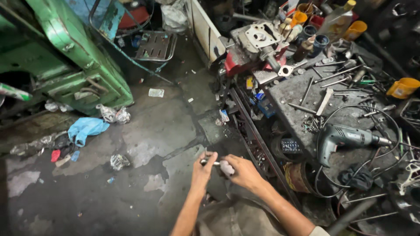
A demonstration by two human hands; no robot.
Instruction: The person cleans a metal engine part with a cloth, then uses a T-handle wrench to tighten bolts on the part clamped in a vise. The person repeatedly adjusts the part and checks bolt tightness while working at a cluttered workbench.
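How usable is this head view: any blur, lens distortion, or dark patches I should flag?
Head view: sharp in the middle, where the left hand and right hand meet on a small metal tool; wide-angle bending tilts the green machine at the edge; the upper right of the workbench falls into deep shadow; the drill is evenly lit, without glare.

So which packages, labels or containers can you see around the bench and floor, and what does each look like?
Small blue box: bench's near left edge, squarish.
Yellow tag: just above that box, small, rectangular.
Orange cups: far end of the bench, round plastic.
Clear bottle: among the cups, yellow cap.
Blue plastic bag: on the floor, crumpled, by the green machine.
No screens visible.
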